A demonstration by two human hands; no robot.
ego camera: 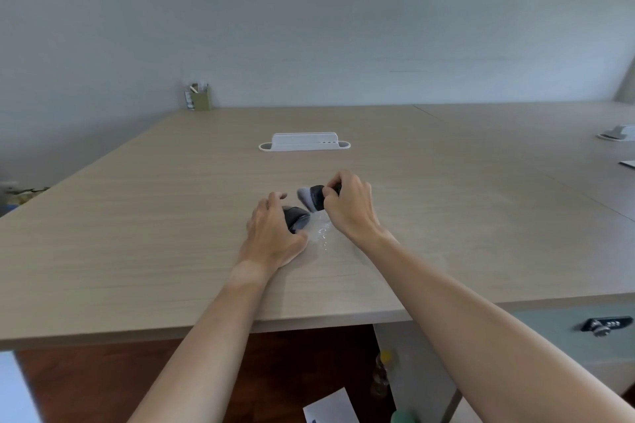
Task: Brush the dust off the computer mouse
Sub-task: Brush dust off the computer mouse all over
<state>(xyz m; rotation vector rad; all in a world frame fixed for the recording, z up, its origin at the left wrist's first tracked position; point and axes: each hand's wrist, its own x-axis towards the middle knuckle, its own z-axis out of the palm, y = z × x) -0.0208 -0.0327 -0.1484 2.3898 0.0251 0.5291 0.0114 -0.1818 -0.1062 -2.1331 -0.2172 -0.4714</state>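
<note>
A dark computer mouse (297, 218) lies on the wooden desk (137, 223), near its middle. My left hand (273, 233) grips the mouse from the left, covering most of it. My right hand (348, 204) holds a short dark brush (314, 197) by its handle. The pale bristles point left and sit just above the mouse's far right side. A crumpled clear plastic wrapper (322, 229) lies on the desk between my two hands.
A white tray-like stand (304, 142) sits further back on the desk. A pen holder (199, 98) stands in the far left corner by the wall. At the right edge are a grey object (618, 133) and a lock (606, 325) on a drawer front.
</note>
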